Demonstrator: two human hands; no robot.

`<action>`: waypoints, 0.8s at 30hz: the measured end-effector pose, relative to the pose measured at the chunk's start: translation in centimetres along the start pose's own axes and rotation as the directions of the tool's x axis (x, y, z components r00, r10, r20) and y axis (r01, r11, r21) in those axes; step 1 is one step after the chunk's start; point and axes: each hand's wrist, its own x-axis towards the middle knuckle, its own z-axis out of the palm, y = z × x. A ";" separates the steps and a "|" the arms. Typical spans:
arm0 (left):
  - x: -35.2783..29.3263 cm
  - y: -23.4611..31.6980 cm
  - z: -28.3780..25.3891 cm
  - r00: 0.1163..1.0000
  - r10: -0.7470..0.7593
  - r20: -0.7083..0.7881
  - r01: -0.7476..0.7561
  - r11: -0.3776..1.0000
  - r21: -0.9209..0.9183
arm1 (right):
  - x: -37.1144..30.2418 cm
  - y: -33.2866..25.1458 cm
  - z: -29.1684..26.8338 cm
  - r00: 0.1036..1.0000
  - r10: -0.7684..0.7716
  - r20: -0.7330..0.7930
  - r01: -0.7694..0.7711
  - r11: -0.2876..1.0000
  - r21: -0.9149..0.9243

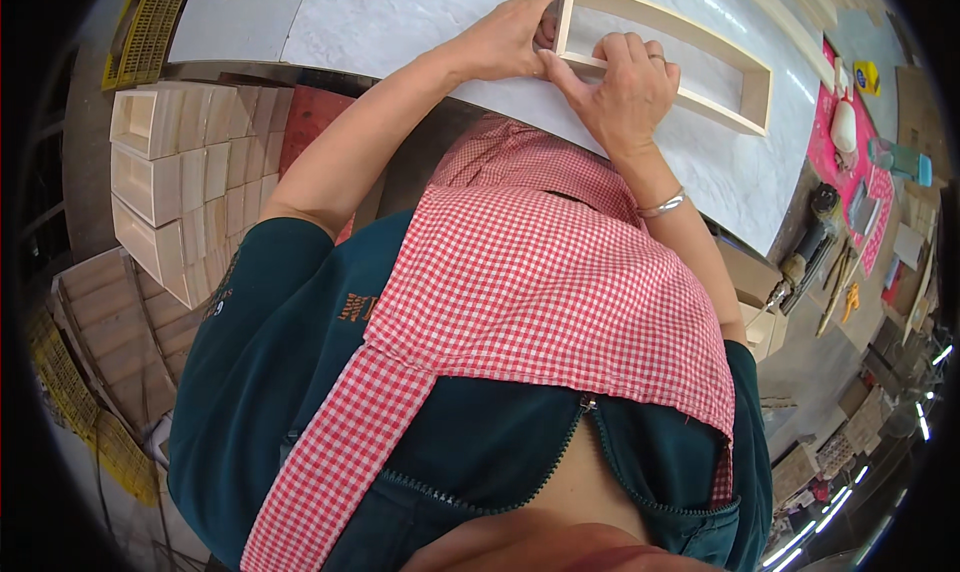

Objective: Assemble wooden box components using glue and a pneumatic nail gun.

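On a pale marbled tabletop [400,22] lies a long rectangular frame [757,100] of light bare wood, and the tabletop shows through its middle. My left hand [510,34] is closed round its left end, with the thumb by the near left corner and some fingertips hidden behind the wood. Close beside it, my right hand [632,90] grips the near long side, its curled fingers reaching over into the frame and its thumb pointing to the same corner. The frame's right end is free of both hands.
Stacked small wooden boxes [150,207] stand left of the table, below a yellow plastic crate [147,32]. At the right, a white bottle [844,129], a teal container [898,160], a dark power tool [815,227] and orange-handled scissors [851,300] lie on another surface.
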 end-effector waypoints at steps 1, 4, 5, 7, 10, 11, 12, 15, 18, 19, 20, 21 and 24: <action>0.0 0.1 0.1 1.000 -0.005 -0.003 0.005 1.000 -0.018 | -0.1 0.0 0.3 1.000 0.011 -0.004 -0.011 0.999 -0.032; 0.5 -1.8 0.2 0.990 0.142 -0.012 -0.134 0.959 0.251 | 0.1 -0.1 0.7 0.999 0.000 -0.037 -0.001 0.999 -0.033; 0.7 -2.5 0.3 0.977 0.215 -0.002 -0.198 0.903 0.380 | 0.1 -0.2 0.7 0.998 -0.007 -0.054 0.005 0.999 -0.034; 0.8 -2.9 0.4 0.958 0.285 0.017 -0.255 0.827 0.500 | 0.2 -0.3 0.7 0.997 -0.014 -0.071 0.011 0.999 -0.036; 0.4 -1.8 0.9 0.974 0.227 0.004 -0.208 0.883 0.421 | 0.0 -0.2 -0.1 1.000 0.012 0.008 -0.012 1.000 0.017; 0.4 -1.5 0.9 0.978 0.208 0.000 -0.191 0.899 0.393 | 0.0 -0.2 -0.3 0.999 0.020 0.035 -0.021 0.999 0.035; 0.4 -1.5 0.9 0.978 0.208 -0.003 -0.190 0.900 0.392 | -0.1 -0.2 -0.6 0.999 0.016 0.036 -0.017 0.999 0.035; 0.3 -1.6 0.8 0.970 0.244 0.018 -0.239 0.930 0.280 | -0.3 -0.3 -1.5 0.992 -0.126 0.019 0.118 0.965 0.233; 0.3 -1.4 0.8 0.969 0.244 0.023 -0.242 0.939 0.246 | -0.5 -0.1 -1.5 0.985 -0.171 0.019 0.156 0.937 0.312; 0.2 -1.3 0.9 0.972 0.232 0.024 -0.230 0.940 0.250 | -0.7 0.0 -1.5 0.985 -0.169 0.030 0.150 0.933 0.326; 0.2 -1.2 0.9 0.975 0.219 0.026 -0.218 0.942 0.255 | -0.8 0.1 -1.4 0.985 -0.166 0.041 0.143 0.929 0.341; 0.2 -1.1 0.9 0.978 0.206 0.027 -0.206 0.944 0.259 | -0.9 0.2 -1.3 0.985 -0.163 0.052 0.135 0.925 0.356; 0.3 -1.3 0.9 0.979 0.204 0.028 -0.205 0.947 0.246 | -0.7 0.3 -1.4 0.983 -0.174 0.054 0.142 0.918 0.370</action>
